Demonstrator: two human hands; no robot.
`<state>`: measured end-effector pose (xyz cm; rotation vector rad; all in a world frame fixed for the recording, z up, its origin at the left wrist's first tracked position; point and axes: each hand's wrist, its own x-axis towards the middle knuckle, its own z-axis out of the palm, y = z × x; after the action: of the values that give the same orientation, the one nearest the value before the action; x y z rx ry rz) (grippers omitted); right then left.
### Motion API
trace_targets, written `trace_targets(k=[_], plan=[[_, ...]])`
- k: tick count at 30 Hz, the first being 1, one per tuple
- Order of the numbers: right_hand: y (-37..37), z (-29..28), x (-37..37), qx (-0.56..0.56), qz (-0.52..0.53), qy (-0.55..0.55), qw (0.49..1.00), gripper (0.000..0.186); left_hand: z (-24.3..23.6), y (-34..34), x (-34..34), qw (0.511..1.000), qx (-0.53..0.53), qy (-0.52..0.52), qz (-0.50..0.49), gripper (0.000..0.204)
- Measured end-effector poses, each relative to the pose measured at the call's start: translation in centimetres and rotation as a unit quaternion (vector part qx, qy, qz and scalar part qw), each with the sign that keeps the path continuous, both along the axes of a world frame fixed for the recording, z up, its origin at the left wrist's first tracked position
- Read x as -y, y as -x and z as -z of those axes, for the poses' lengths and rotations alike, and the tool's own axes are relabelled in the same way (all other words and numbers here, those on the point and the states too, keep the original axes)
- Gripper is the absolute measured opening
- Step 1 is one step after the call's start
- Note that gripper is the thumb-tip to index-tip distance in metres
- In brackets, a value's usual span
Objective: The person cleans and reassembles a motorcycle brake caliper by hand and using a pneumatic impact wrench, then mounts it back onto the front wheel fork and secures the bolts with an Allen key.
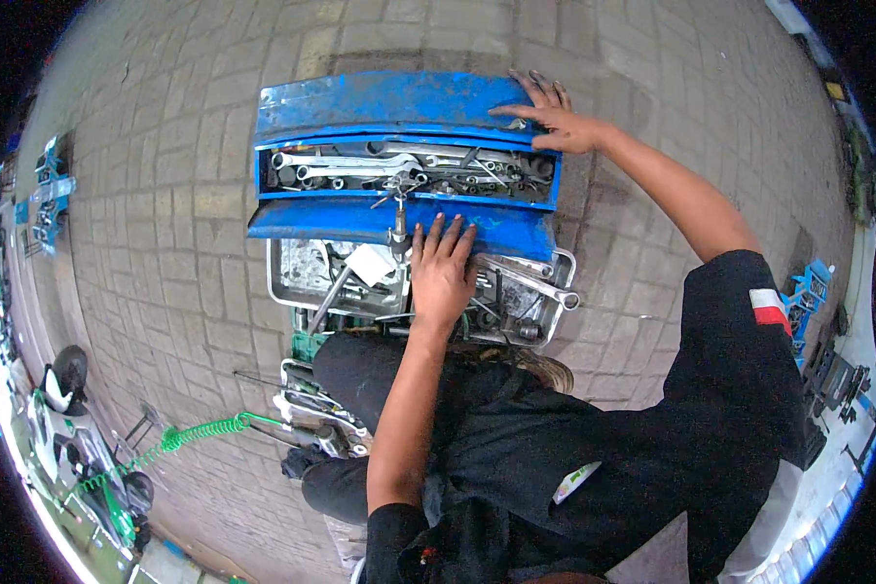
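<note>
A worn blue metal toolbox (360, 105) stands before me with its two lid halves swung apart. Inside lie several combination wrenches (346, 161), sockets and small loose tools. My right hand (558, 122) rests with spread fingers on the right end of the far lid half. On the near lid half (311, 220) my left hand (442, 277) lays its outstretched fingertips, holding nothing. Just left of those fingers, a metal tool with a round shaft (399, 219) lies across the box's near edge and near lid.
Below the box are metal trays (280, 277) with wrenches, sockets and a white piece of paper (371, 264). Further tools (307, 389) lie by my leg. A green coiled hose (200, 434) crosses the brick floor at left. Blue racks stand at both sides; a motorcycle (78, 438) is lower left.
</note>
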<state>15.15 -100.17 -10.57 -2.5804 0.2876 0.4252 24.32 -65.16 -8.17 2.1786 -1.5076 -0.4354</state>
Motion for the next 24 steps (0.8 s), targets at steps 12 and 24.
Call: trace_targets(k=[12, 24], plan=[[0.4, -1.2, -3.7, 0.061, 0.007, 0.156, 0.986, 0.114, -6.5, 0.7, -15.8, 0.992, -0.048, 0.037, -0.11, 0.035], [3.4, -2.0, -8.9, 0.153, -0.002, 0.15, 0.977, 0.034, -9.5, 1.2, -41.9, 0.806, -0.069, 0.121, -0.575, 0.019]])
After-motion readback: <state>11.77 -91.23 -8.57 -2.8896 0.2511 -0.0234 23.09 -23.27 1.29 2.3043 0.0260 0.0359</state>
